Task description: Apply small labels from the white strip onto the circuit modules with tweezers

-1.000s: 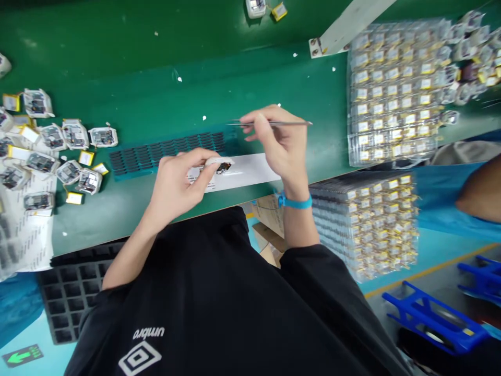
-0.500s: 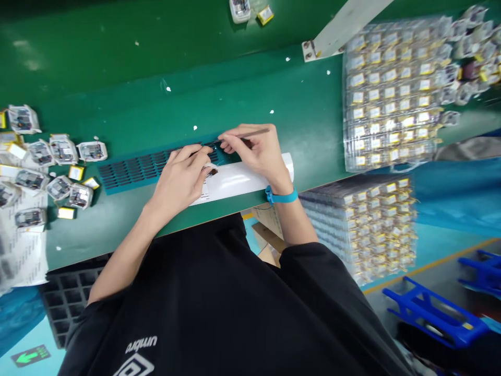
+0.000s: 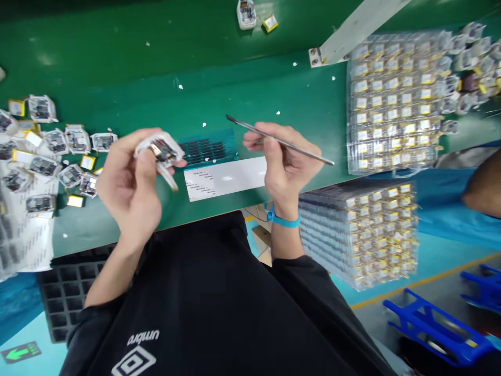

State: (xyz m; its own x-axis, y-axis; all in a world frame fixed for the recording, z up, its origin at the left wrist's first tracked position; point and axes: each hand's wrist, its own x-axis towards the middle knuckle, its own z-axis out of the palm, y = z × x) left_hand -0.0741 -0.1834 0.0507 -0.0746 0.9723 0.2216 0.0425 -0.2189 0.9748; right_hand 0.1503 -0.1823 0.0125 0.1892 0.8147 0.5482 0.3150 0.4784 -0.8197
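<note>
My left hand (image 3: pixel 131 183) is closed around a white plastic casing (image 3: pixel 173 144) with a circuit board and small parts inside, raised above the bench. A short white strip (image 3: pixel 167 176) hangs from its lower side. My right hand (image 3: pixel 287 156) grips slim metal tweezers (image 3: pixel 299 150), seen side-on. Their tip points up and left, with a small dark piece (image 3: pixel 231 119) at the end. Between my hands lies a teal sheet (image 3: pixel 229 138) with rows of black strips, partly hidden by my left hand. Below it is a white backing sheet (image 3: pixel 235 176) with printed text.
Several open white casings (image 3: pixel 76 139) and yellow-edged battery cells (image 3: pixel 75 201) lie at the left. A clear tray stack (image 3: pixel 391 104) with cells stands at the right, beside a metal bracket (image 3: pixel 340 34). More stacked trays (image 3: pixel 360 235) stand below the bench edge. Blue stools (image 3: pixel 442 324) are lower right.
My left hand has moved left off the teal sheet, and the white casing now shows in it. My right hand has lifted the tweezers away from the sheet, with a dark piece at the tip.
</note>
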